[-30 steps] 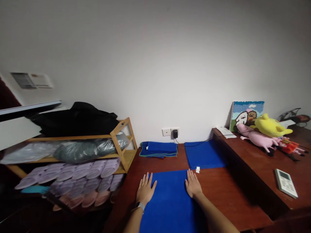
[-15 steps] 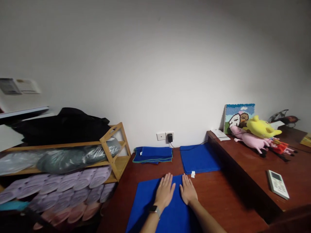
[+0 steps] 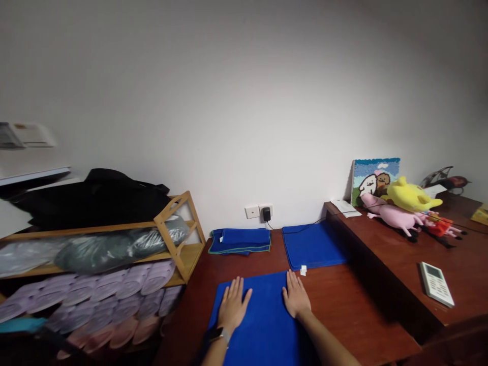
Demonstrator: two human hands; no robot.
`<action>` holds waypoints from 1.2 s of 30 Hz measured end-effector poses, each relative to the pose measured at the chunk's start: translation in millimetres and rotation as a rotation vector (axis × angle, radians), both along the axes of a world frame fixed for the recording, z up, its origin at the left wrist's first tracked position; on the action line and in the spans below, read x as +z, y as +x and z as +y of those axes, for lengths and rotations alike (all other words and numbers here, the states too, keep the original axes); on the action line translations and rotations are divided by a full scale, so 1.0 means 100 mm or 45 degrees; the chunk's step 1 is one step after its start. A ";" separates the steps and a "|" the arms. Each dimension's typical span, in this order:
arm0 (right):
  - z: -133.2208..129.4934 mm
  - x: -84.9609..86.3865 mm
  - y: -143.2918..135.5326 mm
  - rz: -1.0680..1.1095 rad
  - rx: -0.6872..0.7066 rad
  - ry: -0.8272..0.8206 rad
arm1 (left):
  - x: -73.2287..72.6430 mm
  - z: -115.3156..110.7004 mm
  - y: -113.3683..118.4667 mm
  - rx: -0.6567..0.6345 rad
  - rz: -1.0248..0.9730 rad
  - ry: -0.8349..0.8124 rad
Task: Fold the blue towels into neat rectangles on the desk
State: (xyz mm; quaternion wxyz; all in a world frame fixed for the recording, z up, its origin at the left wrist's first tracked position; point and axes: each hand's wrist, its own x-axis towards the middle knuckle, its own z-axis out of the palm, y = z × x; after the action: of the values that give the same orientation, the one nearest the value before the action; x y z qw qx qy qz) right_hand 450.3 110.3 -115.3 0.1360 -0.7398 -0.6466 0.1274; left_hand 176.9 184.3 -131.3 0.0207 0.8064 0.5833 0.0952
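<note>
A blue cloth point(image 3: 263, 315) is spread on the reddish-brown wooden table point(image 3: 343, 300). My left hand point(image 3: 232, 305), with a watch on its wrist, lies flat on the cloth's left part, fingers stretched out. Near the cloth's right edge my right hand point(image 3: 296, 296) rests palm down, its fingers straight and held nothing in. Behind them, against the wall, is a folded blue cloth point(image 3: 244, 240) with green edging. A flat blue cloth point(image 3: 314, 246) with a white tag lies to its right.
On the raised surface at right are a remote control point(image 3: 436, 284), plush toys point(image 3: 396, 213) and a dog picture point(image 3: 375, 180). A wooden rack point(image 3: 186, 259) at left holds several slippers point(image 3: 110, 284) and a black bag point(image 3: 99, 203). A black plug point(image 3: 266, 214) sits in the wall socket.
My left hand has slid left across the cloth, away from my right hand. My right hand has stayed almost in place near the right edge.
</note>
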 end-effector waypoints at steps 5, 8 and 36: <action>-0.01 0.00 0.00 -0.014 -0.001 -0.003 | -0.03 0.08 -0.66 0.208 -0.012 -0.015; -0.01 0.00 0.00 -0.025 -0.001 -0.006 | -0.04 0.07 -0.68 0.211 0.000 -0.026; 0.02 -0.06 -0.01 -0.034 -0.003 0.045 | -0.01 -0.33 0.93 -0.226 -0.002 -0.012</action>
State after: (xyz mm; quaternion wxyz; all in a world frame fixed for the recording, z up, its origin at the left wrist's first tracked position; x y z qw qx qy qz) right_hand 449.5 111.8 -121.0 0.1405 -0.7395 -0.6498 0.1057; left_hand 269.7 151.4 -132.3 0.0333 0.8547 0.5100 0.0911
